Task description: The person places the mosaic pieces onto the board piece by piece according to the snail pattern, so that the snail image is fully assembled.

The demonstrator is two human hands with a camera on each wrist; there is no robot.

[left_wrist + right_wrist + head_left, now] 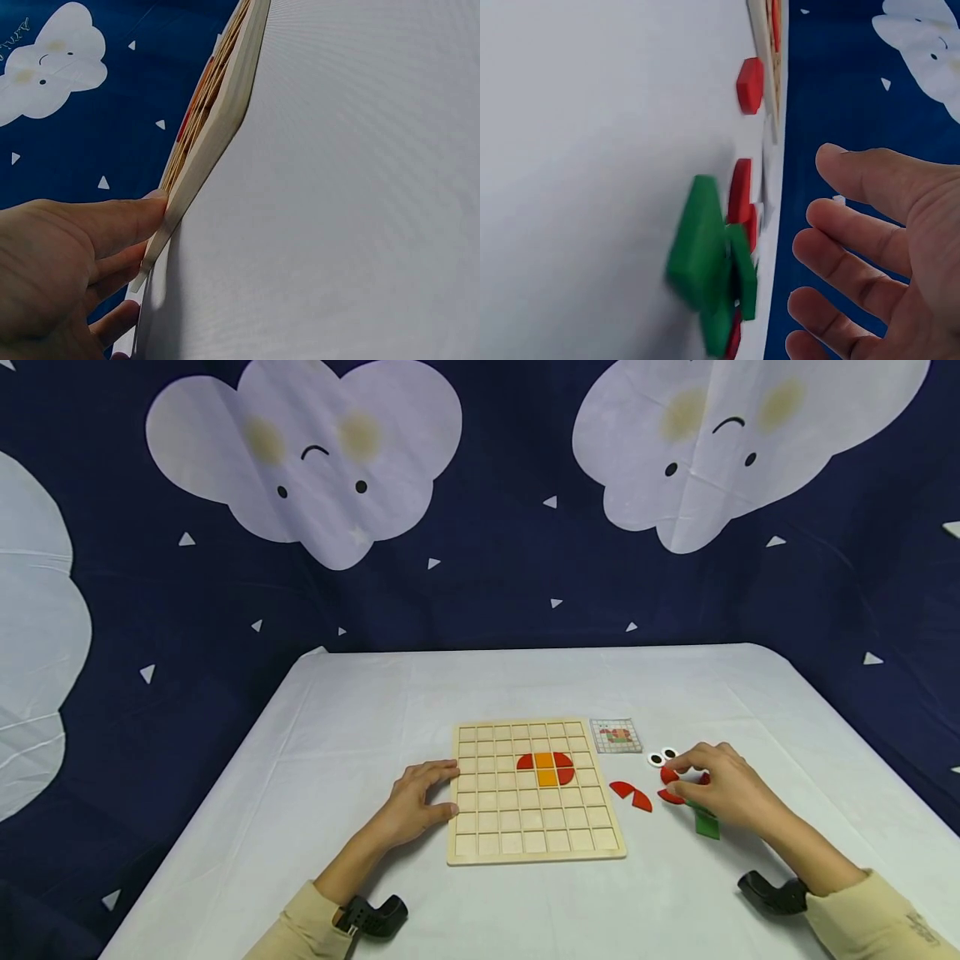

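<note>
Picking: the step in hand, by judgement; one loose piece being chosen for the board (pixel 510 820).
Board: wooden grid, flat on the white table (pixel 375 710); most cells bare.
Right hand (pixel 723 785): right of the board, over loose pieces; thumb and fingers apart, nothing gripped.
Left hand (pixel 420 797): at the board's left edge; fingers extended and spread, thumb touching the rim, probably steadying it.
Orange squares (pixel 547 777): two, set just right of the board's middle.
Set reds (pixel 566 775): three quarters, on the board, either side of the orange squares.
Loose reds (pixel 641 801): two near the board's right edge; others farther right of it, beneath the right hand.
Greens (pixel 707 824): right of the board, past the two near reds, partly hidden.
Eye discs (pixel 656 760): a pair, right of the board.
Card (pixel 617 735): just beside the board's far right corner; print too small to read.
Next move: calls for closing thumb and forefinger on one piece, then lifting it toward a bare cell, card as likely guide.
Left wrist view: adds thumb tip against the board's side, and its thickness.
Right wrist view: adds several thick greens, overlapping; whether stacked, cannot tell.
Head view: alone shows the card's face and eye discs plainly.
</note>
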